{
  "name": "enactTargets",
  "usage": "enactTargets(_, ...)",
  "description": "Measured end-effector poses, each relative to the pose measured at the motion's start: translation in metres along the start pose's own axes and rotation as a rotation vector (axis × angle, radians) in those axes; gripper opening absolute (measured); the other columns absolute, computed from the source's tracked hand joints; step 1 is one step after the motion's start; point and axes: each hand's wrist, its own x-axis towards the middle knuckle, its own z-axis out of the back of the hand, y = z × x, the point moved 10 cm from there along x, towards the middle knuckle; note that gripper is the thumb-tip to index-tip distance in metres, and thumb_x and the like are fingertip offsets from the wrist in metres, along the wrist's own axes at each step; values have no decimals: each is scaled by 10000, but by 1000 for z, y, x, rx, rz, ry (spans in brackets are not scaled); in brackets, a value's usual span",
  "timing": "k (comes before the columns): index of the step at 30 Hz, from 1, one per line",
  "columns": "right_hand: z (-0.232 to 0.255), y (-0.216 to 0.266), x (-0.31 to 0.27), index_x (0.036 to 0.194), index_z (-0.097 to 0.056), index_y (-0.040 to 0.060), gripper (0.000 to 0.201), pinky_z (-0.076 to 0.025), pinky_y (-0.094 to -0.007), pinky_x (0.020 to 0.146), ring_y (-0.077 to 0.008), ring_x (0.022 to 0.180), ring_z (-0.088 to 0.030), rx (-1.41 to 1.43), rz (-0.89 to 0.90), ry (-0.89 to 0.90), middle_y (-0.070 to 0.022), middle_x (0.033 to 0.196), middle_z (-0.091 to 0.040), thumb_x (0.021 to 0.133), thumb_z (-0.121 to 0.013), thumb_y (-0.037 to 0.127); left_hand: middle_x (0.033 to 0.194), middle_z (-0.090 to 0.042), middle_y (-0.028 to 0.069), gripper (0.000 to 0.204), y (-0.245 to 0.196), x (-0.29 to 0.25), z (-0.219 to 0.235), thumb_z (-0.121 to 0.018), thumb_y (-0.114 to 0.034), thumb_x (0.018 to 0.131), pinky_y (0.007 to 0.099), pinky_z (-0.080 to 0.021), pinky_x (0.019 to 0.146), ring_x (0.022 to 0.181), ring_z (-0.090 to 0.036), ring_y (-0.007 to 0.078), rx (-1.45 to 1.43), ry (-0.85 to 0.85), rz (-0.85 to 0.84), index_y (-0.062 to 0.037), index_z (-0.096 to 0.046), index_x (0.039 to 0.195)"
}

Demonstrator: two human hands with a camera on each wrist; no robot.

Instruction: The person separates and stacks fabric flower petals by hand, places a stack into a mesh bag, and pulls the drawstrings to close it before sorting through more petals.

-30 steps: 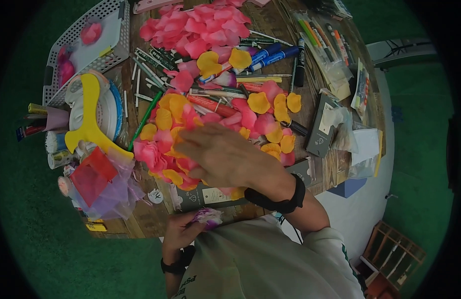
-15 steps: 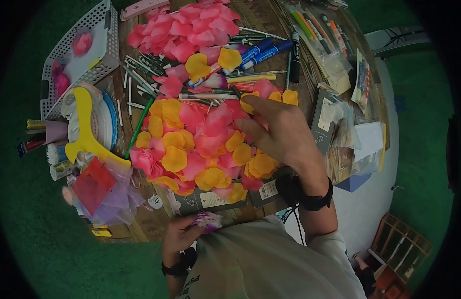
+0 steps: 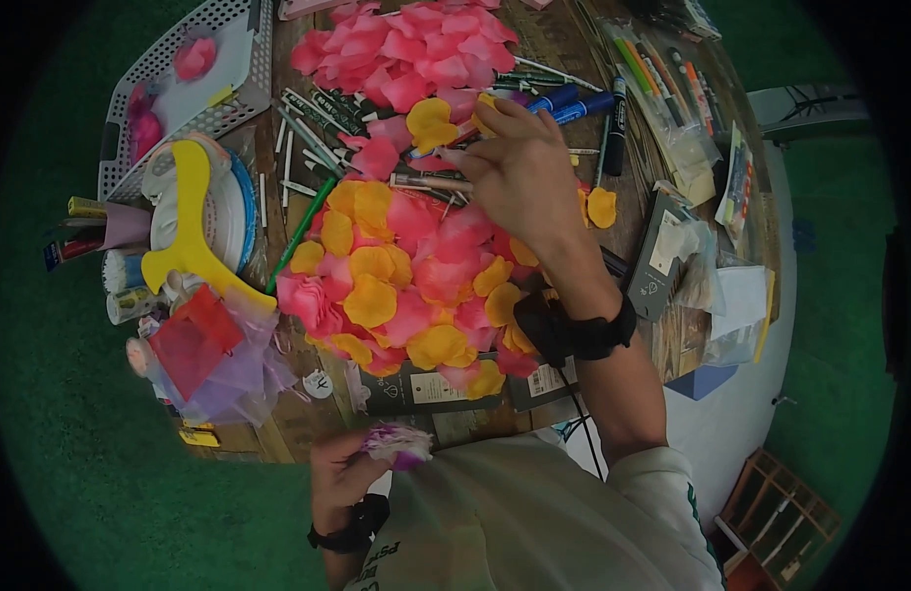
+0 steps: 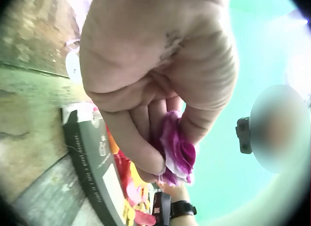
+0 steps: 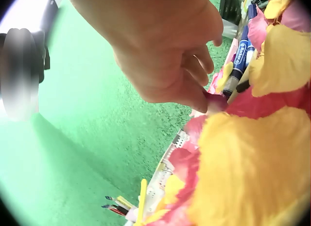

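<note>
Purple-and-white petals [image 3: 401,443] are bunched in the left hand [image 3: 339,471], held low by the shirt. Seen from the left wrist, the thumb and fingers of this left hand [image 4: 158,80] pinch the bunch [image 4: 176,150]. Over the far part of the petal pile [image 3: 436,256], the right hand [image 3: 529,182] reaches down between loose yellow petals [image 3: 431,125]. In the right wrist view, the right hand [image 5: 160,56] pinches a dark purple petal [image 5: 216,102] between thumb and finger, just above pink and yellow petals [image 5: 252,163].
A heap of pink petals [image 3: 406,49] lies at the back among pens and blue markers [image 3: 584,106]. At left are a white basket [image 3: 185,89], a yellow curved piece [image 3: 190,217] and mesh bags [image 3: 219,364]. Grey boxes [image 3: 657,256] and bagged pens [image 3: 662,94] are at right.
The right hand moved from the pile's middle to its right side, then up and left to the purple petal, which it now pinches. The left hand still holds its bunch, with little movement.
</note>
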Motion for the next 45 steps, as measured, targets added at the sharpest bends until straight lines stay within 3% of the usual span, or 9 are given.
enactTargets(7, 14, -21, -43, 935, -693, -25, 233, -365, -311, 974, -235, 1111, -534, 1257, -613, 28, -202, 1167, -586, 727, -635, 61, 905, -659, 50, 193, -62, 36, 8, -604, -44, 839, 233, -461, 748, 808, -589, 86, -166, -347, -233, 70, -641, 990)
enactTargets(11, 31, 3, -65, 875, -705, -15, 220, -384, -358, 953, -275, 1055, -584, 1126, -669, -11, -213, 1136, -603, 683, -649, 77, 910, -651, 18, 196, -83, 62, 3, -580, -91, 881, 198, -448, 726, 807, -571, 55, -134, -508, -308, 48, -647, 1002)
enactTargets(13, 83, 67, -60, 751, -671, -36, 114, -346, -462, 977, -325, 1047, -573, 139, 43, -231, -198, 1107, -607, 674, -648, 45, 905, -650, 15, 196, -83, 72, -5, -576, -90, 885, 195, -449, 716, 795, -568, 51, -176, -500, -309, 46, -643, 1009)
enactTargets(14, 83, 85, -64, 811, -696, -8, 126, -283, -515, 1025, -350, 1097, -544, 96, 78, -217, -195, 1123, -606, 698, -654, 30, 900, -649, 11, 197, -84, 77, -12, -571, -88, 888, 192, -450, 706, 783, -566, 48, -216, -471, -315, 44, -640, 1017)
enactTargets(19, 63, 109, -74, 855, -684, -25, 186, -279, -515, 1029, -365, 1107, -536, 159, 158, -89, -188, 1171, -584, 688, -680, 55, 891, -649, 41, 191, -76, 80, -26, -546, -83, 897, 211, -470, 693, 769, -574, 59, -415, -374, -250, 45, -631, 1011)
enactTargets(24, 44, 79, -78, 899, -667, -24, 196, -424, -421, 911, -375, 1063, -562, 836, -8, 93, -237, 1089, -597, 747, -671, 99, 939, -648, 113, 217, -78, 79, -38, -525, -51, 891, 240, -499, 665, 787, -622, 128, -695, -242, -260, 86, -594, 1045)
enactTargets(33, 23, 54, -92, 1117, -588, -19, 352, -520, -294, 665, -217, 753, -681, 937, -278, 87, -180, 858, -667, 792, -640, 105, 1022, -625, 144, 261, -74, 77, -56, -517, -62, 893, 259, -509, 725, 881, -628, 171, -617, -101, -242, 98, -561, 1094)
enactTargets(39, 34, 58, -95, 1024, -604, -34, 262, -510, -320, 596, -290, 652, -647, 818, -252, 44, -175, 781, -648, 783, -612, 68, 1063, -604, 154, 287, -71, 74, -59, -516, -74, 895, 297, -499, 798, 931, -611, 186, -664, 36, -237, 107, -531, 1117)
enactTargets(45, 36, 57, -100, 1045, -621, -18, 286, -497, -270, 582, -171, 672, -647, 719, -62, -159, -147, 835, -660, 765, -646, 34, 1055, -608, 134, 271, -75, 80, -62, -538, -79, 893, 291, -491, 799, 917, -610, 184, -577, -33, -281, 90, -545, 1104)
